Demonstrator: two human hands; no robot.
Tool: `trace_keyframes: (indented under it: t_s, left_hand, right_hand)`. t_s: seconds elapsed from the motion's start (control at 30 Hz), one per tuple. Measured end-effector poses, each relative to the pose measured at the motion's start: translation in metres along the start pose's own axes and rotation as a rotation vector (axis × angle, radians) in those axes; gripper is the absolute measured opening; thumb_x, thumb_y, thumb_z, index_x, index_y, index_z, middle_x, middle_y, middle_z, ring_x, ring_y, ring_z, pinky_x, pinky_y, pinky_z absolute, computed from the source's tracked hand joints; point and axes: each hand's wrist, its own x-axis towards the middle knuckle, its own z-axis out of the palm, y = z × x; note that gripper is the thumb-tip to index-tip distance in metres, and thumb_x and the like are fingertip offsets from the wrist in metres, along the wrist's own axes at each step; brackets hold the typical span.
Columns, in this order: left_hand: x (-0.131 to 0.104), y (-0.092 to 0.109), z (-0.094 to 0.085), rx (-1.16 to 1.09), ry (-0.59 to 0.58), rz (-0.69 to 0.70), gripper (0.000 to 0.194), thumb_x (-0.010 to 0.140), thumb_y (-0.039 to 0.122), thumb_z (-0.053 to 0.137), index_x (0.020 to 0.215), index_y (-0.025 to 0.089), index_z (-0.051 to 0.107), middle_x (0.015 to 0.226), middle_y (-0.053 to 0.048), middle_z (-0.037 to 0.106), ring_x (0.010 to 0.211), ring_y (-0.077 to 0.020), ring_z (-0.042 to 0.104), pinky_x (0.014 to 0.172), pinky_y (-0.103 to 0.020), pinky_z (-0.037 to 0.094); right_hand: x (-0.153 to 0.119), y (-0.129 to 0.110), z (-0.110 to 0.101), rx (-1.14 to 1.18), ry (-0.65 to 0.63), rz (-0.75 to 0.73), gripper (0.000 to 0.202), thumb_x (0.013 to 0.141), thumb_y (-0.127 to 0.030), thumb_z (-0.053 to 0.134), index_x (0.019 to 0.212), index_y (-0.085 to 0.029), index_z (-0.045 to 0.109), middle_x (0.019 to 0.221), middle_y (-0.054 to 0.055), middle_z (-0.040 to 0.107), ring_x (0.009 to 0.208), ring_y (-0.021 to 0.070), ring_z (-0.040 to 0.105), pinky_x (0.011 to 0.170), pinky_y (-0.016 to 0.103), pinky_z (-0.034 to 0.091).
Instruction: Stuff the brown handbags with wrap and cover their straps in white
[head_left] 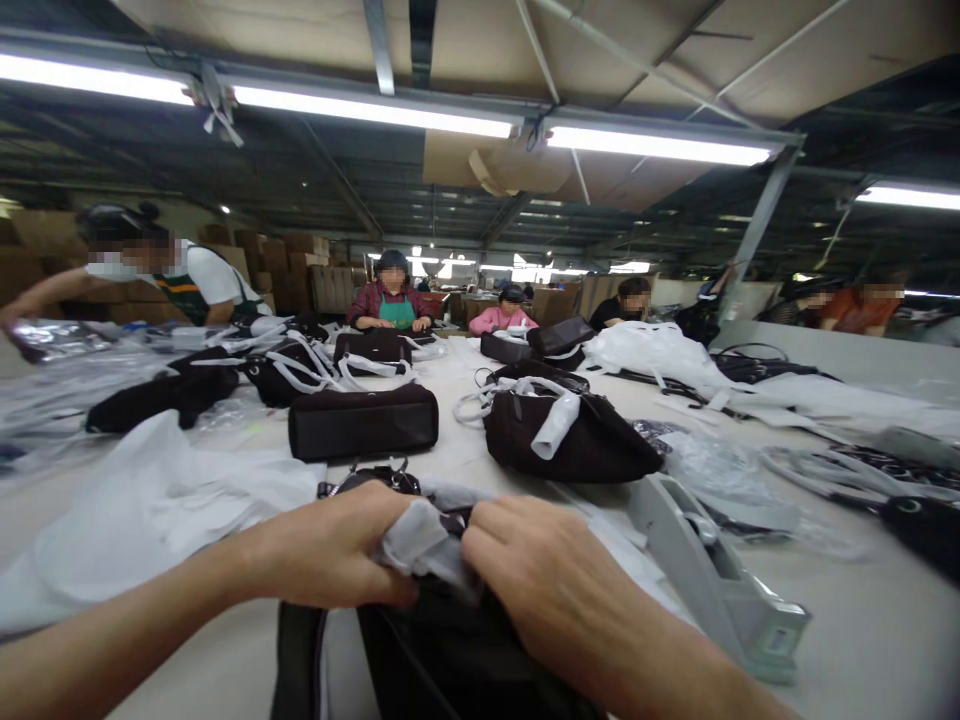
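Note:
A black handbag (442, 650) is right in front of me at the table's near edge, its mouth towards the top. Crumpled white tissue paper (417, 538) sticks out of that mouth, between my two hands. My left hand (337, 545) is closed on the paper at the left side of the opening, thumb below. On the other side, the curled fingers of my right hand (536, 565) grip the bag's edge against the paper. Their fingertips are partly hidden. Just beyond lies a dark strap with metal rings (375, 478).
Finished-looking black bags (364, 425) and a bag with wrapped handles (562, 430) stand ahead. A grey tape dispenser (712, 580) sits to the right. White sheeting (165, 500) covers the left; clear plastic (727, 480) lies right. Several people work around the table (862, 620).

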Motion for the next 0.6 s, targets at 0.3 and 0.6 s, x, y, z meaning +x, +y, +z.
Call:
trace_keyframes:
  t_s: [0.3, 0.6]
  left_hand:
    - [-0.008, -0.005, 0.009, -0.067, -0.068, -0.078, 0.024, 0.069, 0.015, 0.067, 0.093, 0.018, 0.068, 0.088, 0.005, 0.067, 0.082, -0.0163, 0.06, 0.071, -0.019, 0.045]
    - [-0.024, -0.01, 0.01, -0.13, -0.137, -0.082, 0.034, 0.068, 0.023, 0.075, 0.102, 0.02, 0.072, 0.1, 0.001, 0.073, 0.094, -0.0232, 0.067, 0.079, -0.024, 0.051]
  right_hand:
    - [-0.004, -0.027, -0.014, -0.105, -0.558, -0.03, 0.029, 0.081, -0.04, 0.078, 0.089, -0.013, 0.08, 0.081, 0.015, 0.078, 0.075, 0.0289, 0.073, 0.062, 0.035, 0.045]
    - [-0.005, 0.006, 0.009, -0.046, -0.343, 0.37, 0.022, 0.081, -0.005, 0.056, 0.089, -0.012, 0.075, 0.091, 0.02, 0.077, 0.084, 0.0325, 0.074, 0.06, 0.033, 0.043]
